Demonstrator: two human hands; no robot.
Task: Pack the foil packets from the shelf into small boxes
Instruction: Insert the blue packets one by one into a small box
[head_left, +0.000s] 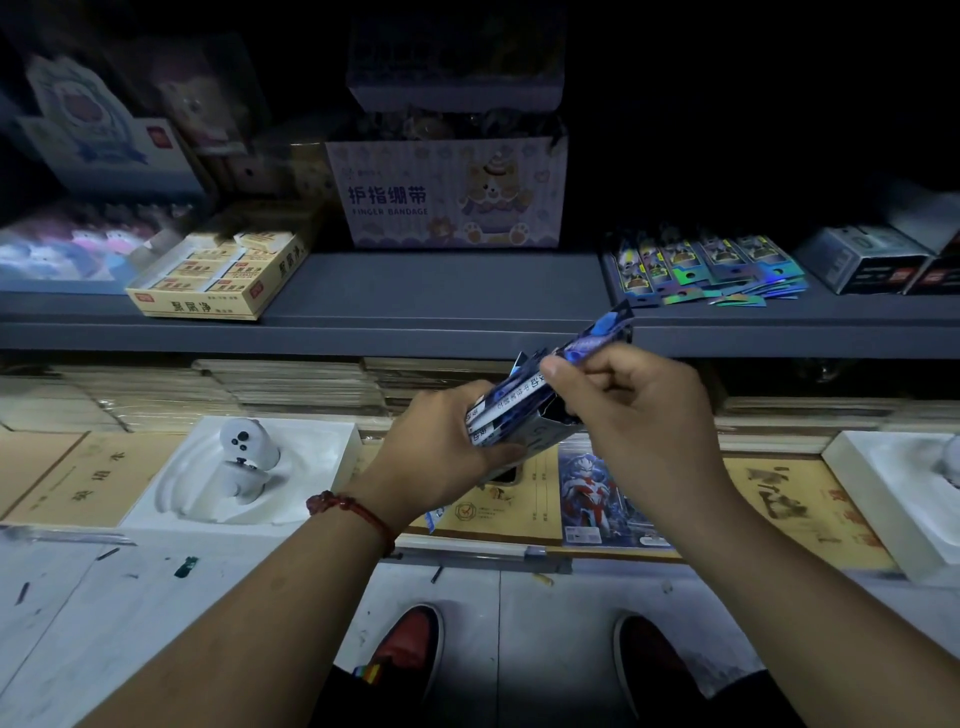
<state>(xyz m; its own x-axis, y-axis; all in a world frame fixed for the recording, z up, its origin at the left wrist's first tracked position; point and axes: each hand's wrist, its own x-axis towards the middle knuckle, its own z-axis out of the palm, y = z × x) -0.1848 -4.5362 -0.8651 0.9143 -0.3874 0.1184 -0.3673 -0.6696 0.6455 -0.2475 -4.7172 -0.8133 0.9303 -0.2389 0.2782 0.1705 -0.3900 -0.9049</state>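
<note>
My left hand (441, 447) grips a small blue and white box (506, 410) from below, held tilted in front of the shelf edge. My right hand (628, 410) pinches a blue foil packet (597, 332) whose lower end sits in the box's open top, its upper end sticking out toward the shelf. A pile of shiny foil packets (711, 265) lies fanned out on the grey shelf (441, 291), up and to the right of my hands. Part of the box is hidden by my fingers.
On the shelf stand a yellow box of erasers (218, 278), a purple "finger bandage" carton (452, 192) and dark boxes (878, 260) at the right. Below lie notebooks (98, 478), a white foam tray with a white controller (244, 467) and a second foam tray (904, 488).
</note>
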